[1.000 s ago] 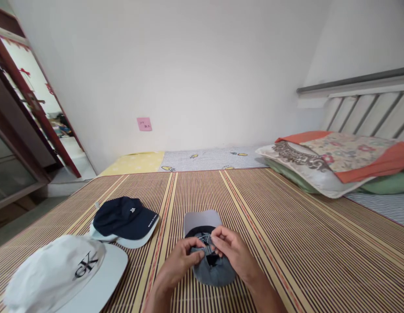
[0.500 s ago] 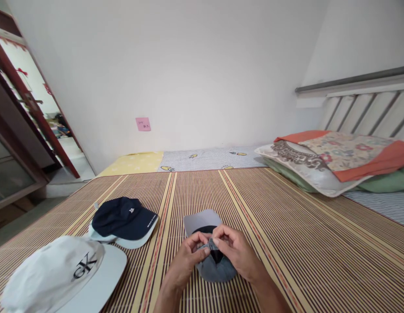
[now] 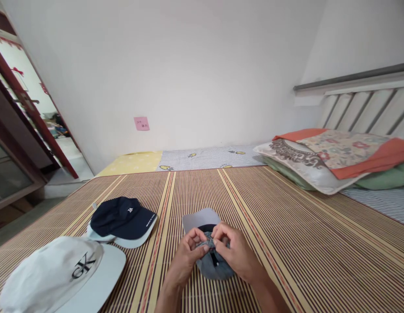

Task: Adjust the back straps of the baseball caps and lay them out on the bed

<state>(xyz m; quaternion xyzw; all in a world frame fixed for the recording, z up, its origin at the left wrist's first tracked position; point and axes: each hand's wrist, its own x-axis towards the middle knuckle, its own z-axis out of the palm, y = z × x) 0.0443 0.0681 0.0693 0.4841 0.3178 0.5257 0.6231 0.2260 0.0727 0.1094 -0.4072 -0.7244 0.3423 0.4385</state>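
I see, at left, a white cap cut off below, then a navy cap atop a mostly hidden pale cap. Rightward, on the striped mat, my left hand and right hand pinch a grey cap's strap, their fingers partly covering it.

So it's one head-worn cam, pitched forward and down across the mat. Left hand and right hand sit pretty close at 6 o'clock, wall fills 12, pillows land farther out around 3, and way off near 9 there's a door.
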